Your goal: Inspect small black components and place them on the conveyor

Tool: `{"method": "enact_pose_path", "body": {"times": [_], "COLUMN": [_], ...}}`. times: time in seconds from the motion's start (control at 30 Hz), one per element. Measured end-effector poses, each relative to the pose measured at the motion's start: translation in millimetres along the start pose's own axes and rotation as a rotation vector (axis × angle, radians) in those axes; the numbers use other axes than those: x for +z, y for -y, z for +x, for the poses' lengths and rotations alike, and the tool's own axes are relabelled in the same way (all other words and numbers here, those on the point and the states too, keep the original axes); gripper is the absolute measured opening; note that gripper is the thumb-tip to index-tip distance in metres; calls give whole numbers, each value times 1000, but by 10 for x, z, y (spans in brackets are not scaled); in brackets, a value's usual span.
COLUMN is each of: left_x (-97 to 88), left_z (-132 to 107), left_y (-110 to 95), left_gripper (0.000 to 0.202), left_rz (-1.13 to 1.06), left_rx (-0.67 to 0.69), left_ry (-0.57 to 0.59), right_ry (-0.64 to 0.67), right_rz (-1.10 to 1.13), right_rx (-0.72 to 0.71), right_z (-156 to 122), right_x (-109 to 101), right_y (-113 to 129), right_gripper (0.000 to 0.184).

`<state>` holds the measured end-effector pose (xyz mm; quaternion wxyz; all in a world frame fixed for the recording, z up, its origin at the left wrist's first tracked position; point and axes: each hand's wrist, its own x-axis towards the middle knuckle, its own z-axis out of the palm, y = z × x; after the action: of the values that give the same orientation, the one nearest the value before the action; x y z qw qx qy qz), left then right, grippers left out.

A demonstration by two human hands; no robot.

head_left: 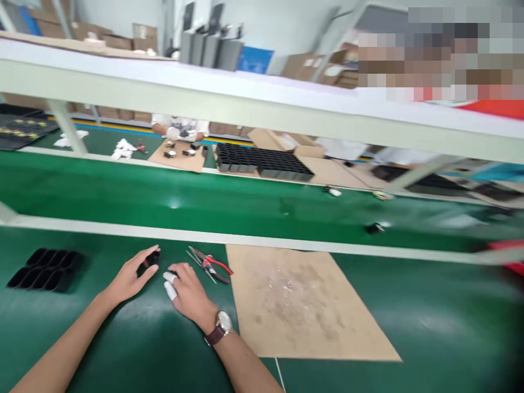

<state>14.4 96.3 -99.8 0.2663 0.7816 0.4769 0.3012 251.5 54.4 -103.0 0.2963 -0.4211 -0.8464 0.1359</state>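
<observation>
My left hand (131, 275) rests on the green table with its fingers closed round a small black part (152, 258). My right hand (186, 292) lies just right of it, fingers curled, with white tape on a fingertip and a watch (221, 326) on the wrist; whether it holds anything is hidden. Red-handled pliers (213, 265) and tweezers lie on the table just beyond the right hand's fingers.
A brown cardboard sheet (303, 300) lies to the right, a black compartment tray (45, 269) to the left. Beyond a white rail runs a green conveyor belt (204, 196) carrying small parts. A person's hands (180, 131) work across it near a large black tray (264, 161).
</observation>
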Motion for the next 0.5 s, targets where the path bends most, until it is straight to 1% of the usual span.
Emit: {"method": "enact_pose_path", "body": {"times": [0.07, 0.13, 0.17, 0.2, 0.23, 0.3, 0.33, 0.4, 0.47, 0.5], "left_x": [13, 30, 37, 43, 46, 43, 38, 23, 9, 5], "left_z": [14, 40, 57, 76, 95, 135, 152, 176, 184, 185], "left_y": [44, 89, 103, 110, 108, 75, 47, -24, -103, -144], "left_gripper": [60, 65, 68, 71, 72, 69, 66, 61, 62, 64], "left_rz": [29, 43, 39, 36, 34, 33, 32, 35, 55, 65], "left_rx": [-25, -70, -94, -117, -142, -192, -212, -223, -197, -173], "left_ry": [-5, -19, -19, -28, -46, -85, -107, -135, -166, -178], "right_ry": [-20, -55, -69, -79, -43, 107, 190, 333, 430, 457], "right_rz": [89, 313, 455, 584, 701, 915, 983, 1034, 1000, 969], "right_rx": [-9, 2, 50, 122, 192, 323, 376, 455, 495, 503], "right_z": [-8, -15, -18, -22, -26, -34, -34, -9, 60, 110], "right_x": [42, 124, 170, 213, 245, 269, 257, 201, 120, 75], "right_y": [8, 27, 40, 54, 66, 79, 77, 52, 8, -17], "right_gripper": [27, 23, 22, 26, 34, 46, 48, 46, 36, 30]}}
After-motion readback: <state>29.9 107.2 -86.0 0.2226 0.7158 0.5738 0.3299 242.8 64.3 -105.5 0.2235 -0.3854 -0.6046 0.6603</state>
